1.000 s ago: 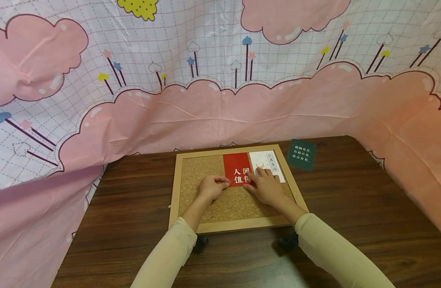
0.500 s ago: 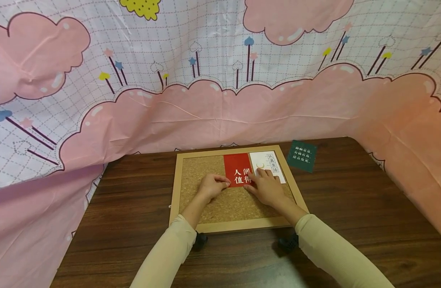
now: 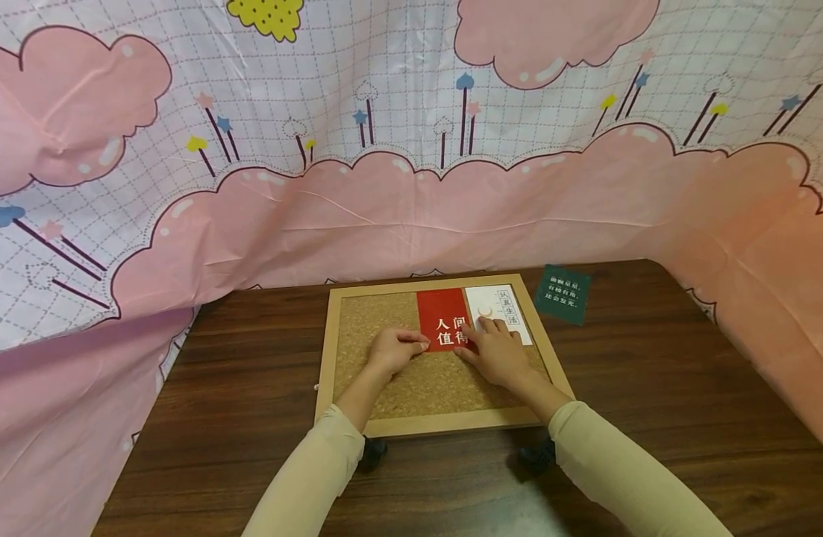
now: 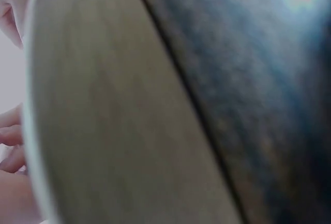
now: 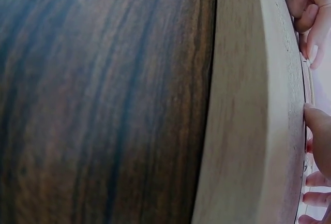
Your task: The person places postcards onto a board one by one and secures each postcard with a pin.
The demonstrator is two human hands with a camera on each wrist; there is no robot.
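Clearly, the patterned cloth takes up most of the view, rising behind and at both sides of a dark wooden table. On the tabletop lies a wood-framed corkboard, and two pale sleeves reach over its near rail. The right hand has its fingers spread and resting, some on the white card, the thumb at the lower edge of the red one; it grips nothing. The left hand pinches with thumb and fingertips at the lower left corner of the red card; whether a pin sits between them is too small to tell. That red card lies on the far half of the cork, right beside the white card, and a green card lies off the board, on the table past the right rail. As I judge it, the red card could skew if the left hand pushed sideways while the right pressed too lightly; the white one could be dragged along if those spread fingers slid, and a corner could crease under too hard a pinch.
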